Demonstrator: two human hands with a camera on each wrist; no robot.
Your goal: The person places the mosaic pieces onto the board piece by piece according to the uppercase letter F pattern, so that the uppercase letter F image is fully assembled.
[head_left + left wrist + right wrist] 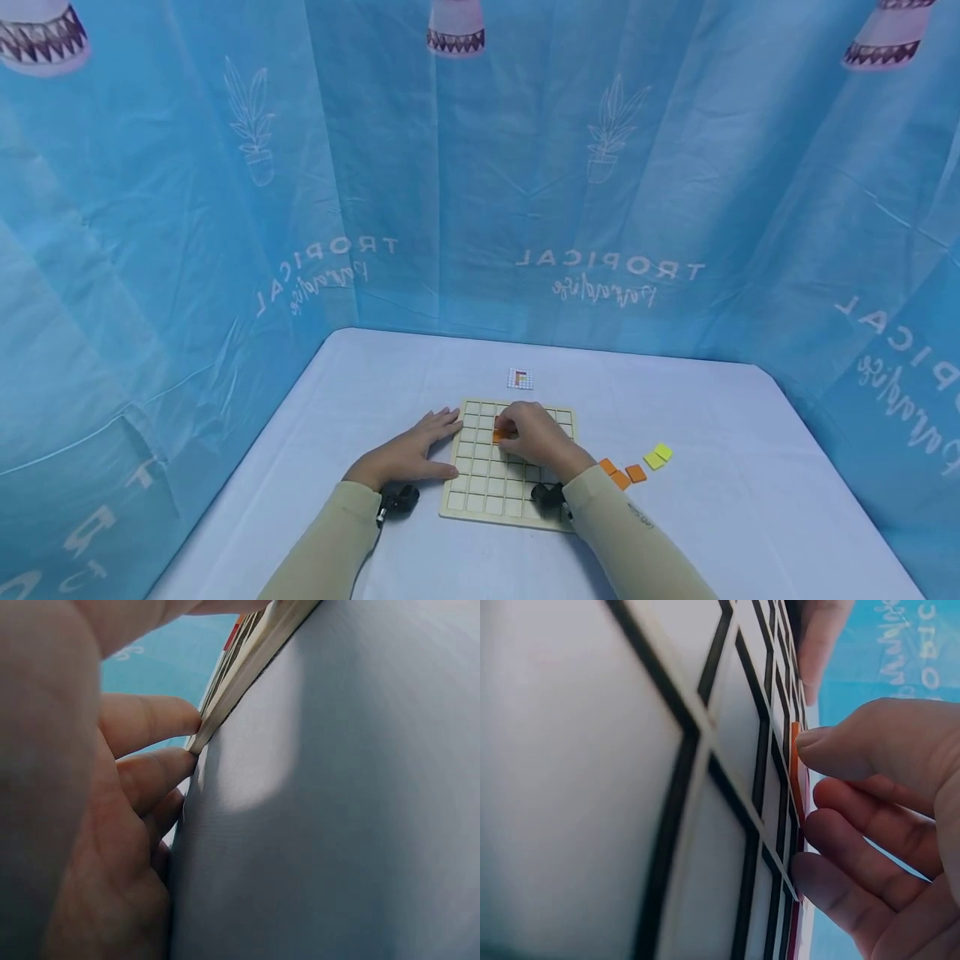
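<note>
A pale wooden grid board (476,505) lies on the white table. Over its upper middle, my right hand (536,435) pinches an orange square tile (498,437) with thumb and fingertips, low at the cells. In the right wrist view the thumb presses this orange tile (795,754), and the other fingers curl close to the board. A bit of red (498,421) shows just beyond the tile, partly hidden by the fingers. My left hand (408,450) rests at the board's left side with spread fingers; in the left wrist view, fingertips (184,716) touch the board's edge.
Right of the board lie several loose orange tiles (636,473) and two yellow tiles (654,460). A small printed pattern card (521,379) sits beyond the board's far edge. Blue curtains (525,208) enclose the table's back and sides.
</note>
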